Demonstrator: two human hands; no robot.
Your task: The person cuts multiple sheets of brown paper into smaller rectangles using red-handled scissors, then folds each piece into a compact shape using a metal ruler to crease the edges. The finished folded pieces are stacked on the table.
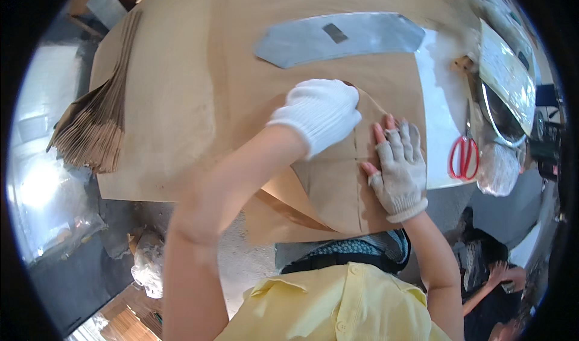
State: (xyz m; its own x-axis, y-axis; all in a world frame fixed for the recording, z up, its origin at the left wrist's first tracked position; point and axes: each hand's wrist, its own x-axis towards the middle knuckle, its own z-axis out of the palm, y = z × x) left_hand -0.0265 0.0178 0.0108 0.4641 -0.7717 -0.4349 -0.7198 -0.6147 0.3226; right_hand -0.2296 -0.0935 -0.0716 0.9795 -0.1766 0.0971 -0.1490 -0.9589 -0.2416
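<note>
A large sheet of brown paper [329, 187] lies in front of me, partly folded over, with crease lines across it. Its near left edge curls up off the surface. My left hand [322, 109], in a white knit glove, is closed at the folded part of this paper; its fingertips are hidden under the hand. To its right, my right hand [399, 163], in a greyish glove with bare fingertips, lies flat on the paper with fingers spread. Beyond both hands rests a long grey metal-looking plate [374, 36] with pointed ends and a dark patch.
A fanned stack of folded brown paper [99, 121] lies at the table's left edge. Red-handled scissors [464, 157] lie at the right, near a clear plastic-wrapped bundle [499, 169]. Another person [494, 281] is at the lower right. Plastic bags [148, 262] are below the table's left side.
</note>
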